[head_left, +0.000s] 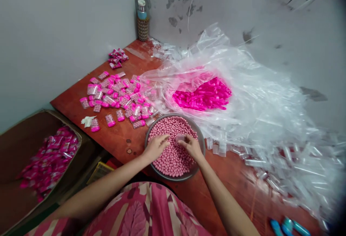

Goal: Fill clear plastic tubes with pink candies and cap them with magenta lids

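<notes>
A grey bowl (201,145) full of small pink balls (173,164) stands at the table's front edge. Over the balls on its left side is my left hand (157,148), fingers curved and apart, with nothing visible in them. My right hand (192,147) grips a small clear plastic container (181,137) just above the balls. To the left of the bowl lie many filled clear containers with bright pink caps (110,120). Behind it, loose pink caps (205,95) fill an open clear plastic bag (251,81). Clear containers (222,148) lie to the right.
At lower left, a box (78,135) holds pink packets (54,156). More pink packets (117,57) lie near the red table's (121,135) left edge. A bottle in a woven holder (142,27) stands in the corner. Blue items (288,226) sit at lower right.
</notes>
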The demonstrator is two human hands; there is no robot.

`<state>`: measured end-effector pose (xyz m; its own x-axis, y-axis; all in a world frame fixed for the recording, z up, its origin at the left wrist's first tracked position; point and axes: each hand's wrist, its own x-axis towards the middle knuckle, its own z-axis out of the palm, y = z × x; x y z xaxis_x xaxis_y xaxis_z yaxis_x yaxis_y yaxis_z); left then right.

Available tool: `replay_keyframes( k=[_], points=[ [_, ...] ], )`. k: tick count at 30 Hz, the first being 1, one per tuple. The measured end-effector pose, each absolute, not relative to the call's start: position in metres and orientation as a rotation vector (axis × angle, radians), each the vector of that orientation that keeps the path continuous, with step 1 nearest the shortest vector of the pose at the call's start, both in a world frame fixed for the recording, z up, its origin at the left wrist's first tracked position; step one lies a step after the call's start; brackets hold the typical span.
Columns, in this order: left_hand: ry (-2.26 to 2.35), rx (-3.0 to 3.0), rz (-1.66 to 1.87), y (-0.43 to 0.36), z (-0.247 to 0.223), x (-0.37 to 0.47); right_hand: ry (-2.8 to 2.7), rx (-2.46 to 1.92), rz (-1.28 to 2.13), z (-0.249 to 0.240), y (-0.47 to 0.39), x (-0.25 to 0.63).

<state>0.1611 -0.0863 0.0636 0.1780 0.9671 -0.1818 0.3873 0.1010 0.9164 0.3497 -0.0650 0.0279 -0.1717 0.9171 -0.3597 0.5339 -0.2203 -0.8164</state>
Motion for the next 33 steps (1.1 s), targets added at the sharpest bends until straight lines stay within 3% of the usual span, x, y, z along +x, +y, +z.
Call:
replay_keyframes(
  k=[2,5,8,15,20,27,33],
  points=[
    [1.339,1.419,0.717,-0.095,0.062,0.177,-1.283,-1.492,1.598,0.033,-0.073,0.343],
    [1.33,1.374,0.77,-0.101,0.063,0.191,-1.049,-1.314,1.672,0.041,-0.09,0.337],
    [1.286,1.431,0.771,-0.104,0.065,0.194,-1.307,-1.362,1.509,0.051,-0.1,0.345],
    [1.236,1.784,0.666,-0.11,0.068,0.189,-2.466,-1.366,0.923,0.075,-0.09,0.376],
    [1.462,1.657,0.761,-0.113,0.065,0.165,-2.376,-1.782,0.737,0.051,-0.064,0.372],
    [1.659,1.515,0.824,-0.118,0.063,0.129,-2.216,-1.622,1.061,-0.001,-0.058,0.326],
    [1.574,1.486,0.848,-0.107,0.051,0.143,-1.945,-1.471,1.333,0.006,-0.07,0.322]
  ],
)
